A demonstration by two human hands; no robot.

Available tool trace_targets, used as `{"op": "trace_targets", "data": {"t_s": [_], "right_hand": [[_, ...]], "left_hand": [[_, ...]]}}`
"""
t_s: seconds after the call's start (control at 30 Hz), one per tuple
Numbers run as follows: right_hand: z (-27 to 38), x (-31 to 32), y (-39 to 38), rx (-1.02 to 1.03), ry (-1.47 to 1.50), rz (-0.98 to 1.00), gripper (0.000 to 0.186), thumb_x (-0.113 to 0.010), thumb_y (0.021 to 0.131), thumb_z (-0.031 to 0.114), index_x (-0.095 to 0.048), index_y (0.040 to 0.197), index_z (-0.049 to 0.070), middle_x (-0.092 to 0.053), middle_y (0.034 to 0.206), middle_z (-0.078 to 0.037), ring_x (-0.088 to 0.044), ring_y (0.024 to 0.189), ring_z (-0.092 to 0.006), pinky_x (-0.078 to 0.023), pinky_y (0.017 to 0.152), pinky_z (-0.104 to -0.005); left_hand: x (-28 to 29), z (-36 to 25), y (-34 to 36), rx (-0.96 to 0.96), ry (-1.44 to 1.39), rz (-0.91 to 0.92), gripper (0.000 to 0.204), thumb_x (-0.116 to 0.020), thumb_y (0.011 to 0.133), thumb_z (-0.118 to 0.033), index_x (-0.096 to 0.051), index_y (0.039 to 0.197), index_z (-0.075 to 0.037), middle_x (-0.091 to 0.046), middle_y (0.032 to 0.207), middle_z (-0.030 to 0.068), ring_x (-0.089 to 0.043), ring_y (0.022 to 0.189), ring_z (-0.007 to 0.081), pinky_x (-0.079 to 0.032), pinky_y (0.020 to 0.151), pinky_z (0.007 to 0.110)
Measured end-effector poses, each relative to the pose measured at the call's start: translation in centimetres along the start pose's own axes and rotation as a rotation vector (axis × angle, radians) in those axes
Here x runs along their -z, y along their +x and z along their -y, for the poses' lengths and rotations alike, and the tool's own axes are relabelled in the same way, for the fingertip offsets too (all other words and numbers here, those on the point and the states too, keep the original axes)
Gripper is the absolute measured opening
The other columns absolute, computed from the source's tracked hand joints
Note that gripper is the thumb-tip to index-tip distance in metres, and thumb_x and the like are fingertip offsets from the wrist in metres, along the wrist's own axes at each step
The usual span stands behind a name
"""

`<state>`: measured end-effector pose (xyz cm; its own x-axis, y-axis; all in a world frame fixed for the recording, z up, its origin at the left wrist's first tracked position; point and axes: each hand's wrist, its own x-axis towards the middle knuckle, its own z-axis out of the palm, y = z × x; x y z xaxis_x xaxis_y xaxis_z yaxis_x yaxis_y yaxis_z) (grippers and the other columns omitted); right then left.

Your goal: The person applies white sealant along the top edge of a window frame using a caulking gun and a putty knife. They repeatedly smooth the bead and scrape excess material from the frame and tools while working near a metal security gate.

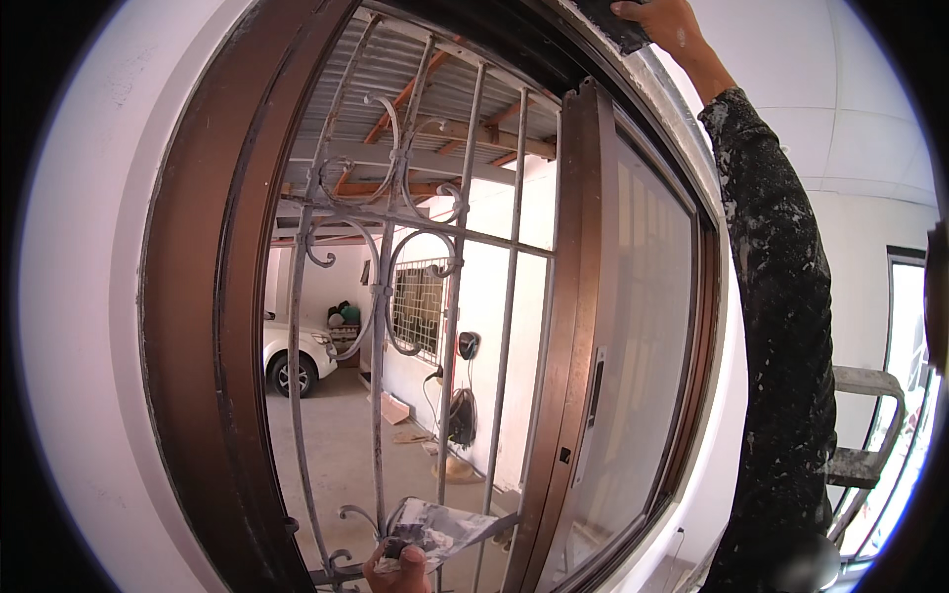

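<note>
House, by the look of it, with work on. I stand indoors at a brown sliding window (573, 326) with scrollwork grille (380, 290), white wall (79, 247) around, panelled ceiling (816, 128) upper right. Outside: carport, corrugated roof (336, 104) on beams, white car (301, 358) on bare floor (336, 445), another barred window (419, 306). My black sleeve (781, 296): white-spattered.

Window frame (188, 287) is showing brown; grille (515, 245), grey; flat plate (440, 525), grey with white smears; sleeve (776, 277), black with white speckles
</note>
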<state>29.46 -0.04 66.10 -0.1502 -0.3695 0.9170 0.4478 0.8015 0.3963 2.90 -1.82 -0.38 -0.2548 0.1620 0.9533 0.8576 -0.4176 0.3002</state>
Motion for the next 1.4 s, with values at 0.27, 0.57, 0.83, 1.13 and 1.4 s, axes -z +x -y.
{"op": "trace_targets", "data": {"t_s": [0.27, 0.57, 0.83, 1.13, 1.4], "right_hand": [[0.1, -1.2, 0.3, 0.038, -0.296, -0.117, 0.021, -0.074, 0.076, 0.016, -0.065, 0.088, 0.0, -0.065, 0.075, -0.015, -0.062, 0.07, -0.0282, -0.049, 0.068, -0.0443], [-1.6, 0.2, 0.9, 0.085, -0.314, -0.252, 0.02, -0.074, 0.075, 0.014, -0.061, 0.083, -0.001, -0.06, 0.069, -0.014, -0.064, 0.072, -0.0255, -0.049, 0.066, -0.046], [-0.9, 3.5, -2.2, 0.115, 0.219, -0.117, 0.022, -0.072, 0.081, 0.007, -0.057, 0.091, -0.004, -0.056, 0.076, -0.004, -0.053, 0.067, -0.0148, -0.046, 0.059, -0.0309], [0.0, -0.7, 1.5, 0.172, -0.252, -0.098, 0.026, -0.072, 0.074, 0.013, -0.06, 0.092, -0.002, -0.062, 0.081, -0.016, -0.059, 0.078, -0.0252, -0.047, 0.069, -0.0423], [-1.0, -2.5, 3.9, 0.229, -0.28, -0.13, 0.022, -0.069, 0.074, 0.01, -0.059, 0.089, -0.003, -0.063, 0.079, -0.02, -0.062, 0.078, -0.0298, -0.048, 0.069, -0.0453]], "left_hand": [[0.2, 0.5, -0.5, -0.122, 0.208, 0.014, 0.026, -0.065, 0.082, 0.006, -0.067, 0.108, 0.002, -0.068, 0.101, 0.0178, -0.064, 0.087, 0.0364, -0.046, 0.086, 0.058], [-0.3, 1.8, -1.9, -0.023, 0.041, 0.027, 0.029, -0.065, 0.082, 0.006, -0.067, 0.11, 0.002, -0.068, 0.102, 0.0172, -0.065, 0.091, 0.0369, -0.045, 0.086, 0.057], [0.9, -2.2, 1.0, 0.522, -0.595, 0.01, 0.027, -0.062, 0.083, 0.011, -0.067, 0.108, 0.003, -0.067, 0.095, 0.0148, -0.064, 0.085, 0.0343, -0.047, 0.075, 0.05], [0.7, 1.2, 0.9, -0.216, 0.067, -0.052, 0.027, -0.058, 0.082, 0.013, -0.067, 0.106, 0.005, -0.066, 0.09, 0.0161, -0.062, 0.083, 0.036, -0.046, 0.071, 0.046], [0.8, -1.4, 0.8, 0.168, -0.322, -0.012, 0.016, -0.055, 0.09, 0.01, -0.065, 0.101, 0.005, -0.063, 0.085, 0.0164, -0.059, 0.079, 0.036, -0.045, 0.067, 0.046]]}}
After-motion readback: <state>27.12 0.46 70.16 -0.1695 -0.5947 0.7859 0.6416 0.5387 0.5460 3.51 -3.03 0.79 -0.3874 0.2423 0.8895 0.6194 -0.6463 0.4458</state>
